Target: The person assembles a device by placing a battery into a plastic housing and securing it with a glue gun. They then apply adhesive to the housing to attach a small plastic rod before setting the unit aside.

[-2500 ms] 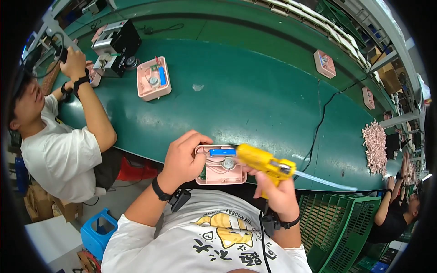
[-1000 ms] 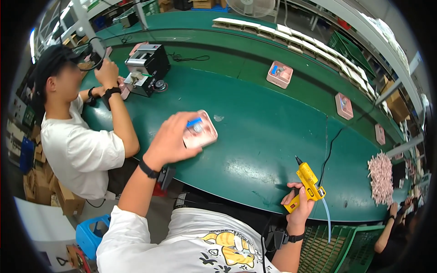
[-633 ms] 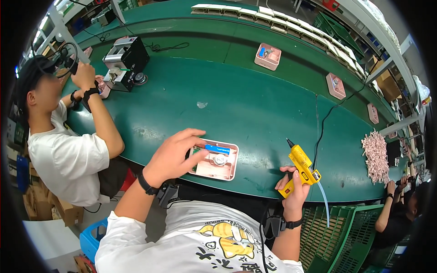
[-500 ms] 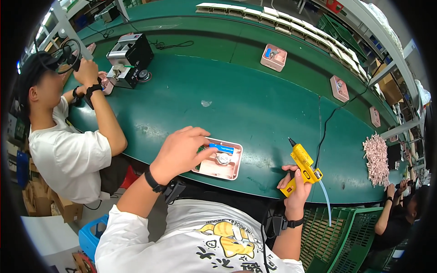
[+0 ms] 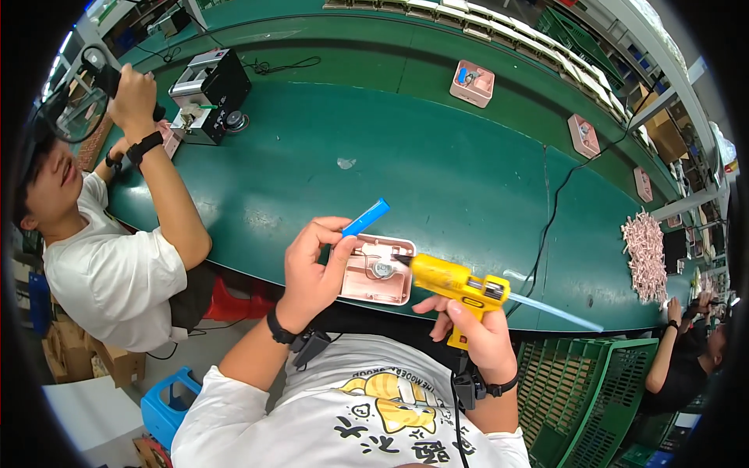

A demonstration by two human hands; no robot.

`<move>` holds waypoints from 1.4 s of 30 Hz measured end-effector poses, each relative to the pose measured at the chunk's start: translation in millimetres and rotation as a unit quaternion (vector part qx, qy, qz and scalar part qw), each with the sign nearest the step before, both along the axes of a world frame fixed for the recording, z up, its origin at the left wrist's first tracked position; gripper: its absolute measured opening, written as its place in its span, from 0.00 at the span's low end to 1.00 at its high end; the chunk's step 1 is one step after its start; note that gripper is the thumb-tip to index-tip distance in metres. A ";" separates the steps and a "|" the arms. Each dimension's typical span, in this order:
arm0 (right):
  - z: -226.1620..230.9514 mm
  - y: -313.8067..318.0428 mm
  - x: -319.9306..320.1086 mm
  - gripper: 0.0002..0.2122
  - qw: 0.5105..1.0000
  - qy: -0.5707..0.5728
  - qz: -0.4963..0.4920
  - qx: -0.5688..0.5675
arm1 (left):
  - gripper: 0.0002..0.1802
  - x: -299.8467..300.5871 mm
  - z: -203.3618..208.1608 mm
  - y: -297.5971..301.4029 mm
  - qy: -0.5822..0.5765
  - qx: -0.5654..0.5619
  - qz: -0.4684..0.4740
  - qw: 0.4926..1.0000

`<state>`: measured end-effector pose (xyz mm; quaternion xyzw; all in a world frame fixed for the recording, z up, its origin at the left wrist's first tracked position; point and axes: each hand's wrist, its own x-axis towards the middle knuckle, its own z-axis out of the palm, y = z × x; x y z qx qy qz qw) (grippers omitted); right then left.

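My left hand (image 5: 314,269) pinches a blue cylindrical battery (image 5: 367,218) between thumb and fingers, tilted up above the far side of a pink plastic housing (image 5: 371,296). Inside the housing sits a round silvery part (image 5: 381,268) with thin wires beside it. In my right hand (image 5: 477,331) is a yellow hot glue gun (image 5: 446,274), its handle gripped and its dark nozzle pointing left over the housing. A pale translucent glue stick (image 5: 555,311) sticks out of the gun's rear.
Farther back on the green belt stand several pink housings (image 5: 472,83). A heap of small pink parts (image 5: 644,257) lies at right, above green crates (image 5: 562,382). A black cable (image 5: 555,199) crosses the table. At left a person (image 5: 117,265) works beside a boxy machine (image 5: 207,97).
My left hand has lifted the blue battery out of the housing. The glue gun has swung left and levelled, bringing its nozzle over the housing.
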<state>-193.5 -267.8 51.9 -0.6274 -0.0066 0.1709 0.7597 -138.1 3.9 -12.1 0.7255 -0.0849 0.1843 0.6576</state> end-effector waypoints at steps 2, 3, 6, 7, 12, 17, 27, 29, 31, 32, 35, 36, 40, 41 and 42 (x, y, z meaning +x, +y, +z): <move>8.4 10.1 6.2 0.12 0.999 0.033 0.028 -0.021 | 0.06 -0.9 -5.0 -4.8 -0.028 -0.005 0.006 1.000; 11.4 14.5 10.2 0.12 0.997 0.031 0.043 -0.057 | 0.06 -1.8 -7.0 -5.0 -0.042 -0.008 0.010 0.999; 14.9 27.1 22.3 0.14 0.988 0.025 0.075 -0.132 | 0.05 -4.2 -14.0 0.8 -0.039 0.012 0.005 0.999; 10.7 30.4 26.1 0.14 0.983 0.011 0.085 -0.163 | 0.04 -4.8 -14.8 1.8 -0.038 0.021 0.002 0.999; 6.9 51.7 37.7 0.15 0.957 -0.045 0.103 -0.267 | 0.05 -7.3 -10.7 -0.1 -0.009 -0.014 0.008 1.000; -2.2 57.4 40.7 0.15 0.942 -0.084 0.095 -0.312 | 0.10 -4.4 -16.6 0.3 -0.022 -0.005 0.033 0.999; 21.6 28.1 34.8 0.14 0.969 0.075 0.086 -0.219 | 0.12 4.5 -15.9 1.3 -0.076 0.033 0.047 0.995; 24.7 21.6 29.6 0.13 0.981 0.061 0.020 -0.180 | 0.12 -2.0 -8.9 -1.8 -0.050 0.014 0.046 0.998; 22.8 14.2 28.1 0.13 0.979 0.052 0.024 -0.194 | 0.11 -3.4 -2.7 -5.4 -0.005 -0.023 0.044 0.999; 21.1 11.2 27.5 0.13 0.977 0.043 0.029 -0.206 | 0.11 -2.0 -3.3 -4.0 -0.005 -0.024 0.043 0.999; 14.6 10.8 25.0 0.13 0.974 0.020 0.028 -0.223 | 0.11 -0.9 -7.5 4.6 -0.029 0.102 0.021 0.994; 12.1 11.5 23.0 0.13 0.974 0.005 0.021 -0.228 | 0.11 -1.1 -8.0 4.2 -0.026 0.102 0.022 0.994; 8.6 11.2 21.6 0.14 0.973 0.001 0.016 -0.232 | 0.10 1.6 -6.7 3.2 -0.050 0.083 0.010 0.995; 9.0 11.1 23.1 0.14 0.973 0.003 0.016 -0.232 | 0.10 1.7 -6.5 3.4 -0.053 0.094 0.013 0.994; 9.4 10.6 23.4 0.14 0.973 0.001 0.015 -0.231 | 0.09 1.5 -6.0 3.5 -0.056 0.105 0.017 0.993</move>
